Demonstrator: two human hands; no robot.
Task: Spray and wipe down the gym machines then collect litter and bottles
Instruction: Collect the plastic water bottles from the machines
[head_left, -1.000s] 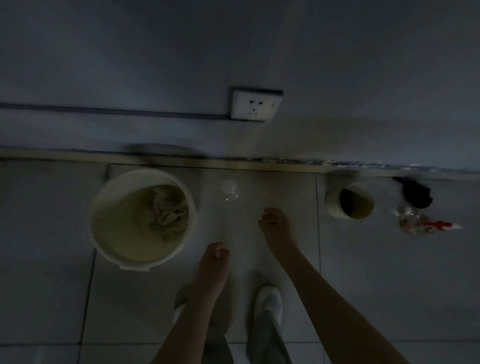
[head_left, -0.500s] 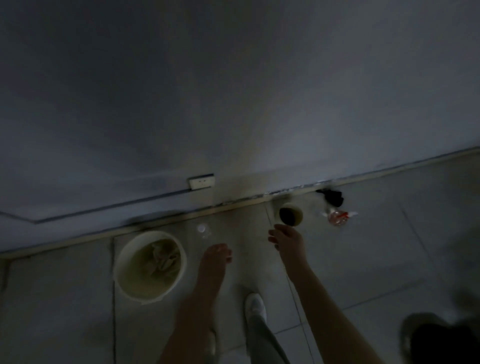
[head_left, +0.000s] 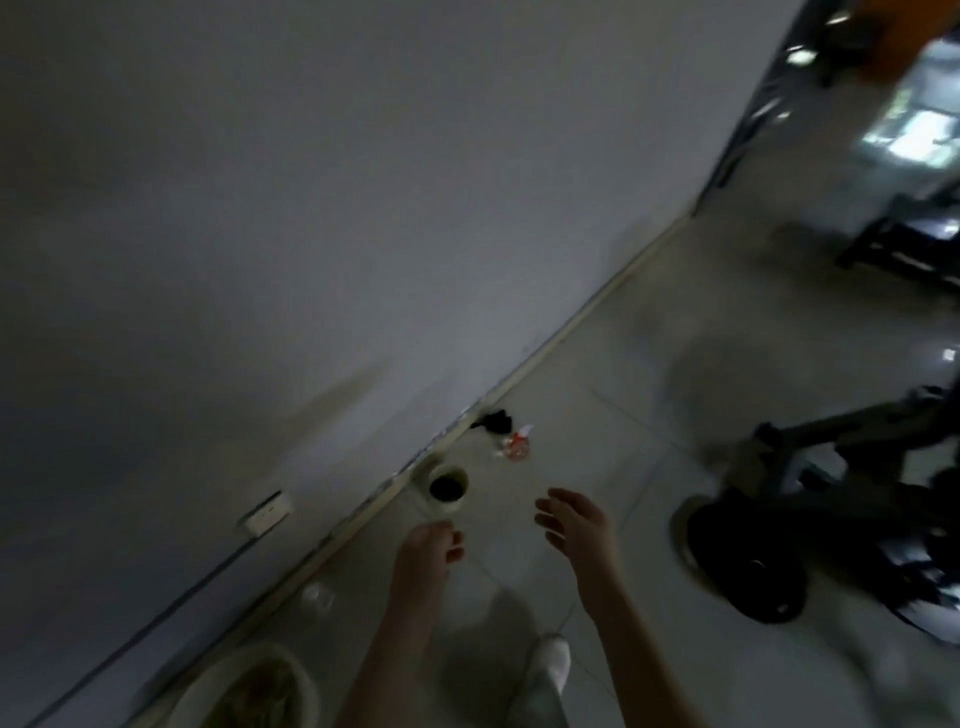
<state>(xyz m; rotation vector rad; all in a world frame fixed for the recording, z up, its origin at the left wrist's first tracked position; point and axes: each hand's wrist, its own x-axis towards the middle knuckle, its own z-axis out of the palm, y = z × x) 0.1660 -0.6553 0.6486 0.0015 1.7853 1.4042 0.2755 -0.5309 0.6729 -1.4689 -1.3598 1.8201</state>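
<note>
- The left hand (head_left: 428, 548) is seen at the lower centre of the frame, above the tiled floor (head_left: 649, 374). Its fingers are loosely curled and nothing is held in it.
- The right hand (head_left: 576, 519) is held out just to the right, apart from the left one. Its fingers are relaxed and slightly spread, and nothing is gripped.
- A clear bottle with red parts (head_left: 516, 447) is seen lying on the floor near the skirting, above both hands in the frame and touched by neither.
- A black lump (head_left: 496, 421) is found just beside that bottle, at the foot of the wall (head_left: 311, 208). What it is cannot be told.
- A small pale pot with a dark inside (head_left: 448, 486) is set by the skirting, between the bottle and the left hand.
- A small clear cup (head_left: 318, 597) is faintly made out left of the left forearm.
- A white bucket (head_left: 309, 691) with crumpled stuff in it is cut off by the lower left edge.
- A socket (head_left: 267, 512) is fixed low on the wall, left of centre.
- A dark gym machine (head_left: 743, 566), much blurred, is seen at the right.
- A white shoe (head_left: 553, 657) is seen at the bottom centre.
</note>
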